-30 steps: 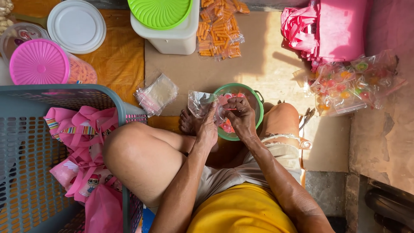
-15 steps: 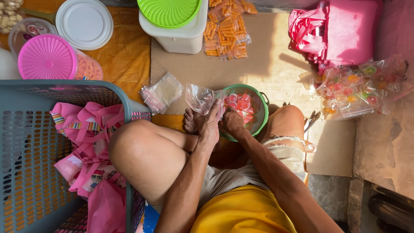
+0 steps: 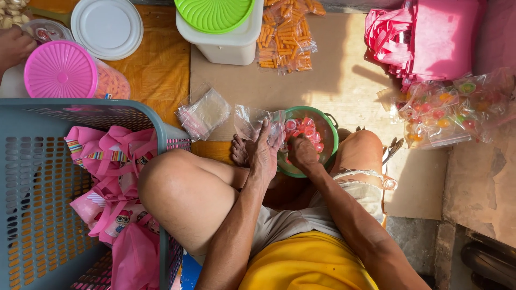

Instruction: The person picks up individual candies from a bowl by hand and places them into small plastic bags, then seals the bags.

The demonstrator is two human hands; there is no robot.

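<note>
A person sits cross-legged on cardboard, seen from above. The left hand (image 3: 264,153) holds a small clear plastic bag (image 3: 252,122) open at the rim of a green bowl (image 3: 326,124). The right hand (image 3: 302,153) reaches into the bowl, fingers curled among the small red-and-white round sweets (image 3: 305,130); whether it grips any is hidden.

The thin bag could slip or fold shut, so that sweets spill onto the cardboard. The bowl rests between the legs and may tip if a knee shifts.

Left, a grey basket (image 3: 32,177) holds pink bags (image 3: 110,177). Farther off lie flat clear bags (image 3: 204,114), a lidded white tub (image 3: 226,40), orange snack packs (image 3: 286,37) and a pink-lidded jar (image 3: 62,70). Another person's hand (image 3: 13,47) is cut off at the top left.
</note>
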